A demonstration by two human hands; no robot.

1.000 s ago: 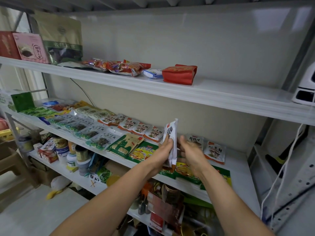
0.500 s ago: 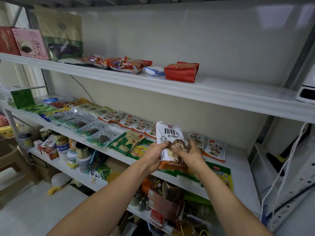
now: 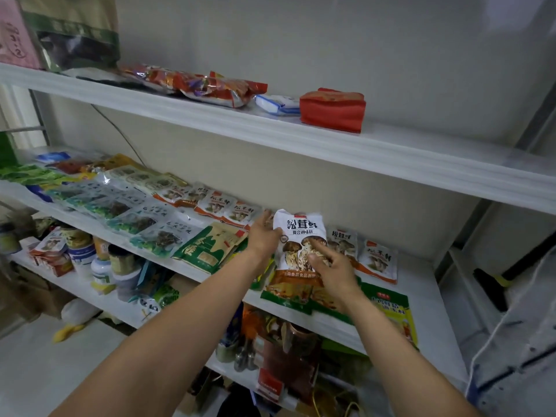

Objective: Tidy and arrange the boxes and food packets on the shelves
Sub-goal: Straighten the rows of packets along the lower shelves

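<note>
A white and orange mushroom seasoning packet (image 3: 301, 233) lies tilted over other packets on the middle shelf (image 3: 427, 299), face up. My left hand (image 3: 264, 236) grips its upper left edge. My right hand (image 3: 331, 272) rests on its lower right front, thumb and forefinger lying on the printed face. Two similar small mushroom packets (image 3: 377, 260) lie just to the right. Green packets (image 3: 388, 305) lie under and in front of the held one.
Rows of flat food packets (image 3: 144, 212) cover the middle shelf to the left. The top shelf (image 3: 391, 152) carries a red packet (image 3: 332, 111), snack bags (image 3: 207, 84) and boxes. Jars (image 3: 78, 251) and bottles stand on the lower shelf. A white cable (image 3: 493, 329) hangs at right.
The packet was held upright and edge-on, then turned face up and lowered toward the shelf. Both hands moved forward with it, and the view moved closer to the shelves.
</note>
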